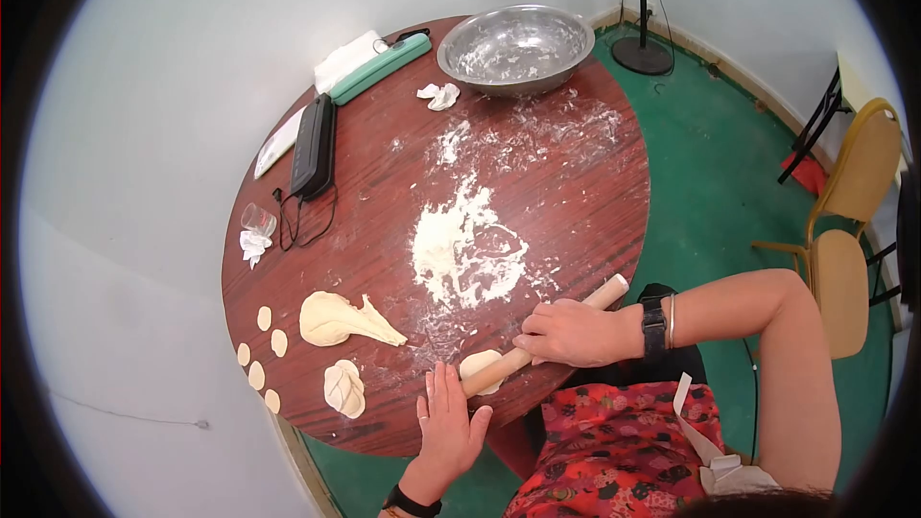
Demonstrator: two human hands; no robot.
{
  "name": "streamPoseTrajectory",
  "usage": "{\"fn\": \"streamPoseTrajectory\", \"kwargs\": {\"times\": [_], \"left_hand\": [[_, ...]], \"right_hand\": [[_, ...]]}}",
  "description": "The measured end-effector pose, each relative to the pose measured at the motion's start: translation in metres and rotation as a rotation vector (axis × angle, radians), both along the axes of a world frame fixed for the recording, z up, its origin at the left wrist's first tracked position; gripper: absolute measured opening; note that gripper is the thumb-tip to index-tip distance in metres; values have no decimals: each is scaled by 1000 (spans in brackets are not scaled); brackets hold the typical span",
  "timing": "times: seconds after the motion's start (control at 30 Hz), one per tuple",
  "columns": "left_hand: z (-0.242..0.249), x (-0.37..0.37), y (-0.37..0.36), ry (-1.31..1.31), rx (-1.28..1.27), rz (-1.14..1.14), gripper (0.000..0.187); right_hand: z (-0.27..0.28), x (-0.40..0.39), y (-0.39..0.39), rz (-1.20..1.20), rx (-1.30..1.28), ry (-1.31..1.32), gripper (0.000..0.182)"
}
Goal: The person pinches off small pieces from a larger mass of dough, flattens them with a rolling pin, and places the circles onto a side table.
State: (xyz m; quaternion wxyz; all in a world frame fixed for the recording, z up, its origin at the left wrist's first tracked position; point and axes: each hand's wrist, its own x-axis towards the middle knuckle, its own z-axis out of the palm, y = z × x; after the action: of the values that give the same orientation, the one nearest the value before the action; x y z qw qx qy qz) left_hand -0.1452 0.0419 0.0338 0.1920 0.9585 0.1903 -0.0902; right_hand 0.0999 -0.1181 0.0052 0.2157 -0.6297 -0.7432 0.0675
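Observation:
My right hand [580, 333] is closed over a wooden rolling pin [606, 294], which slants across a small flattened piece of dough [480, 362] near the table's front edge. Beside the pin's lower left end, my left hand [448, 420] is open, its fingers stretched out and the fingertips close to the dough's edge. To the left lie a large lump of dough [328, 318] with a drawn-out tail and a stack of flattened dough pieces [344, 389]. Several small dough rounds [279, 342] rest farther left.
Loose flour [446, 245] covers the middle of the round wooden table [374, 221]. At the back stand a floury metal basin [516, 43] and a green device [380, 69]. A black device [313, 149] with a cord and a clear cup [258, 220] sit on the left. Chairs [842, 278] stand right.

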Motion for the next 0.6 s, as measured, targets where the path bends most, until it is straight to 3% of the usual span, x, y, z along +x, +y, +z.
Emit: {"fn": "streamPoseTrajectory", "kwargs": {"times": [0.13, 0.27, 0.37, 0.6], "left_hand": [[-9, 13, 20, -28, 56, -27, 78], [-9, 45, 48, -14, 169, 31, 73], [-7, 51, 50, -31, 99, 67, 71], [-3, 4, 3, 15, 46, -63, 81]], "right_hand": [[-9, 4, 14, -124, 153, -158, 41], [-10, 15, 47, -265, 153, -143, 45], [-13, 22, 57, -303, 124, -154, 51], [-5, -12, -7, -177, 40, -131, 69]]}}
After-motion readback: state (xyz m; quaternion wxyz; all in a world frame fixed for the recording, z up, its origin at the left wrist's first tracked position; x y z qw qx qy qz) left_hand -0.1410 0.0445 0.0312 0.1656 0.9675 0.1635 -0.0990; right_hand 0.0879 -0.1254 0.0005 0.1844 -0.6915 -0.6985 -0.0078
